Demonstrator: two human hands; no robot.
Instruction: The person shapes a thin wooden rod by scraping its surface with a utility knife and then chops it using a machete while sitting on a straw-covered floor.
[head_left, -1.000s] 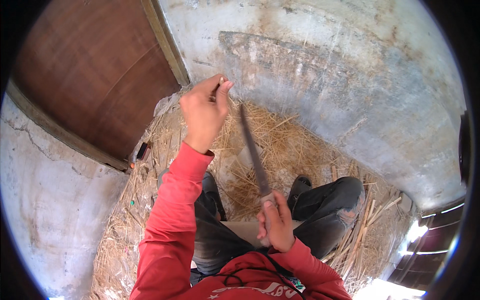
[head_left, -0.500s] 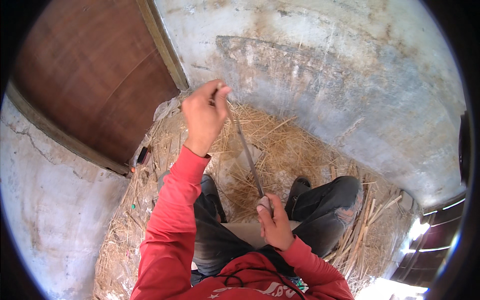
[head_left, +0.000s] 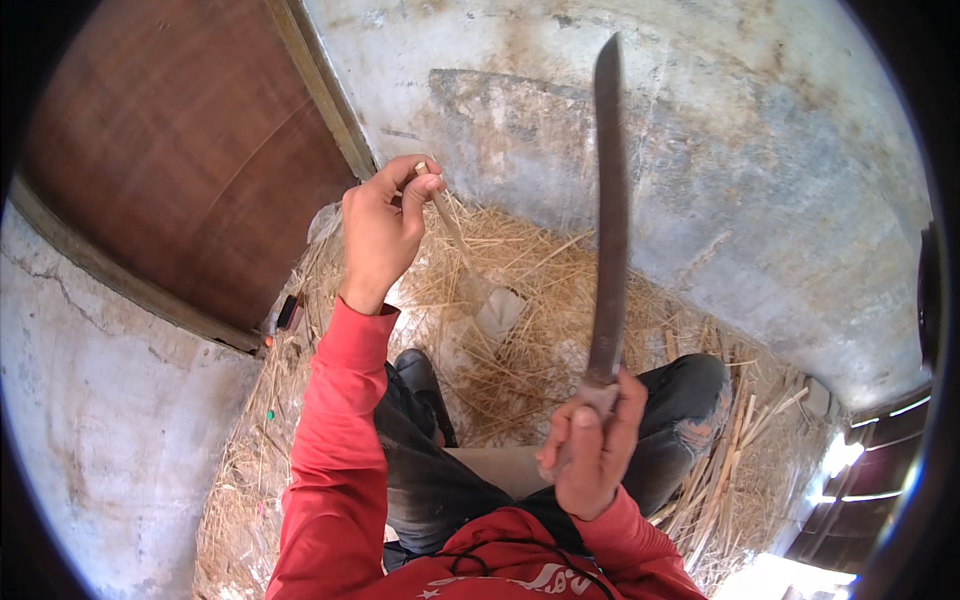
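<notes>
Out in front of me, my left hand (head_left: 388, 222) pinches the upper end of a thin pale wooden stick (head_left: 452, 230) between thumb and fingers. The stick slants down to the right over the straw, and its lower end is blurred. My right hand (head_left: 595, 450) is wrapped round the handle of a machete (head_left: 609, 210). Its long dark blade points up and away, almost upright in the view, with the tip in front of the wall. A gap lies between the blade and the stick.
Straw and wood shavings (head_left: 560, 300) cover the floor between my legs. Split sticks (head_left: 725, 450) lie beside my right knee. A weathered wall (head_left: 700, 150) stands ahead, and a brown door (head_left: 190, 160) is at the left. A small dark object (head_left: 288, 312) lies near the door's foot.
The machete has swung from against the stick up and to the right, turning its broad side into view. My left hand has shifted slightly left with the stick.
</notes>
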